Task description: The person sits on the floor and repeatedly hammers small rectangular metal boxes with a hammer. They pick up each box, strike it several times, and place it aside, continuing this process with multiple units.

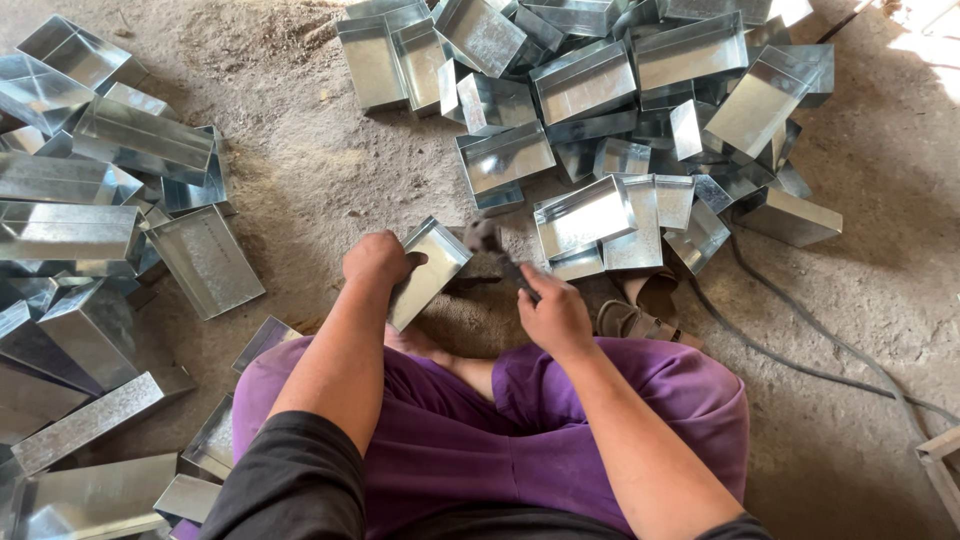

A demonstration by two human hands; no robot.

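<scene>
I sit cross-legged on a dirt floor in purple trousers. My left hand (378, 258) grips the near edge of a shallow galvanised sheet-metal tray (430, 270), holding it tilted on the ground in front of my knees. My right hand (553, 312) is closed round the handle of a hammer (492, 244), whose dark head sits just right of the tray's far corner. Whether the head touches the tray I cannot tell.
A heap of several similar metal trays (585, 85) lies ahead and to the right. Another pile of trays and boxes (70, 230) fills the left side. A dark cable (800, 330) runs across the floor on the right. Sandals (630, 315) lie by my right knee.
</scene>
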